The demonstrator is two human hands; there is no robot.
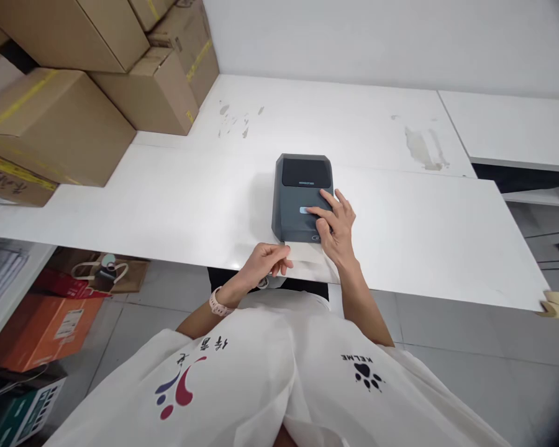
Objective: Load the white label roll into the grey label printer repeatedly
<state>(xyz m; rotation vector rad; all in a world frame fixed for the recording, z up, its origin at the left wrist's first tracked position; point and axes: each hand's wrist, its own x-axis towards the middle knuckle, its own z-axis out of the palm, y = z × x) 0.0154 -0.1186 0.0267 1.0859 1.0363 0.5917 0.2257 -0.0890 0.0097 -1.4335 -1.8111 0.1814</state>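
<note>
1. The printer [302, 186] is sitting near the front edge of the white desk [168, 205], right in front of the person.
2. The right hand [336, 226] is resting on its top, fingers loosely spread and gripping nothing, with the forefinger touching the pale button [304, 210].
3. The left hand [264, 264] is pinching the white paper strip [305, 252] at the printer's front, thumb and fingers closed on it.
4. Cardboard boxes [74, 93] are standing stacked at the desk's far left.

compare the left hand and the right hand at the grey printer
The left hand pinches the white label at the slot of the printer; the right hand rests on top of the printer, a finger on its pale button. The left hand is curled, the right hand spread. Both are bare.
</note>
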